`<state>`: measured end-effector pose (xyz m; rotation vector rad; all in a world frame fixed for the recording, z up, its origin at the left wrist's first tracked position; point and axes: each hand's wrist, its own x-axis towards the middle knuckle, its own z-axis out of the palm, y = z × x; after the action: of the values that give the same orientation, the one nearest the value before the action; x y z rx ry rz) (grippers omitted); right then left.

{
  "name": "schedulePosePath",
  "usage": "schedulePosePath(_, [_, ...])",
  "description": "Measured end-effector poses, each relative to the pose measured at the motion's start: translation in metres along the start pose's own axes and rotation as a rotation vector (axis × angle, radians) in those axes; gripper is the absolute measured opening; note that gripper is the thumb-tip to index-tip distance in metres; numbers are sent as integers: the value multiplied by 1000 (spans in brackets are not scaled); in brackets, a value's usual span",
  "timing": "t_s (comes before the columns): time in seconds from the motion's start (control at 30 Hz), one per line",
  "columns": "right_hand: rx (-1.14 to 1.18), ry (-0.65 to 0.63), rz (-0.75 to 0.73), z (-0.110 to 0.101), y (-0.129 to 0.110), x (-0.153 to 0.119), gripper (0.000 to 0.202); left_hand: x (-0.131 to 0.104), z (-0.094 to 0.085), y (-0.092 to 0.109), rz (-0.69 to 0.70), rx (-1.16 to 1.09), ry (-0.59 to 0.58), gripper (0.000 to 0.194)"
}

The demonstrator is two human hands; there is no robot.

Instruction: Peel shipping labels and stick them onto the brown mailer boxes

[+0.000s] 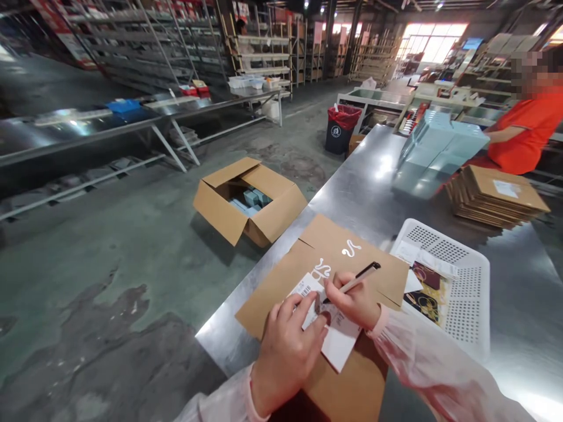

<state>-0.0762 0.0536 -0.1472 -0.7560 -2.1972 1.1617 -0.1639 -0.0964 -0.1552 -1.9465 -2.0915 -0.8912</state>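
My right hand is closed round a pen with a pale barrel and a dark end. The pen's tip is down at a white printed slip with a barcode and some handwriting. My left hand lies over the slip's left side, fingers apart, pressing it down. Part of the slip is hidden under both hands. Beneath it, a flat brown cardboard piece with white squiggly marks rests on the metal table.
Right of the cardboard, a white perforated basket holds papers and colourful packets. Behind it are stacked folded cartons and pale blue boxes. An open carton with small boxes stands left of the table. A person in orange is at right.
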Motion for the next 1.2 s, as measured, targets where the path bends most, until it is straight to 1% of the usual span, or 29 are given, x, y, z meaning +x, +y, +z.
schedulePosePath(0.1, [16,-5,-14,0,0,1,40,0,-1,0,-4,1,-7,18])
schedulePosePath(0.23, [-5,26,-16,-1,-1,1,40,0,-1,1,-6,13,13,17])
schedulePosePath(0.4, [26,-25,-27,-2,-2,0,40,1,-1,2,-7,13,5,18])
schedulePosePath(0.57, [-18,30,-26,-1,0,0,39,0,-1,1,-14,8,-5,19])
schedulePosePath(0.83, [33,-34,-28,-2,-1,0,40,1,-2,2,-12,17,-3,19])
schedulePosePath(0.97, [55,56,-66,-3,-1,-1,41,0,-1,2,-12,13,7,19])
schedulePosePath(1.07, [63,139,-21,-4,1,-2,43,-1,0,2,0,14,17,20])
schedulePosePath(1.13, [54,147,17,-4,2,-2,45,-1,0,2,7,19,21,21])
schedulePosePath(1.2, [41,120,36,-3,3,-2,45,0,0,2,9,19,21,21])
